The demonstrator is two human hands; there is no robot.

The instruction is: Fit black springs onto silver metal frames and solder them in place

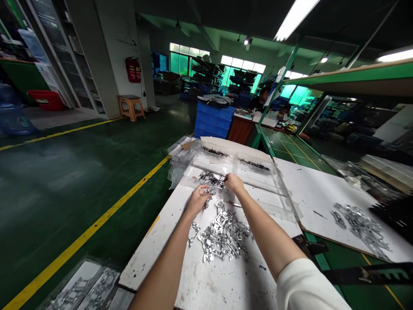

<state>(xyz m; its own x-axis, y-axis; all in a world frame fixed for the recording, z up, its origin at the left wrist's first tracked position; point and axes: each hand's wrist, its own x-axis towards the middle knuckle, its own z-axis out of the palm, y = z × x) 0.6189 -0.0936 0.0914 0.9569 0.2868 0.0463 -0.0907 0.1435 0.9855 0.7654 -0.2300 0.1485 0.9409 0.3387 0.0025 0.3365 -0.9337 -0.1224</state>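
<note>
My left hand (198, 201) is curled round a small silvery metal part (209, 199), above the white board (161, 241) and just in front of the clear plastic tray. My right hand (233, 183) is closed at the right end of a tangle of thin black pieces (209, 177) in the tray's near left compartment; what its fingers hold is hidden. A heap of shiny metal parts (224, 234) lies on the board, nearer to me than both hands. More black pieces (253, 164) lie in the far compartments of the clear tray (284, 189).
More metal parts (361, 228) lie on a white board at the right. Blue crates (213, 120) stand behind the tray. Stacked clear trays (180, 159) sit at its left. Filled trays (87, 286) are at the lower left. A person (260, 101) sits farther back.
</note>
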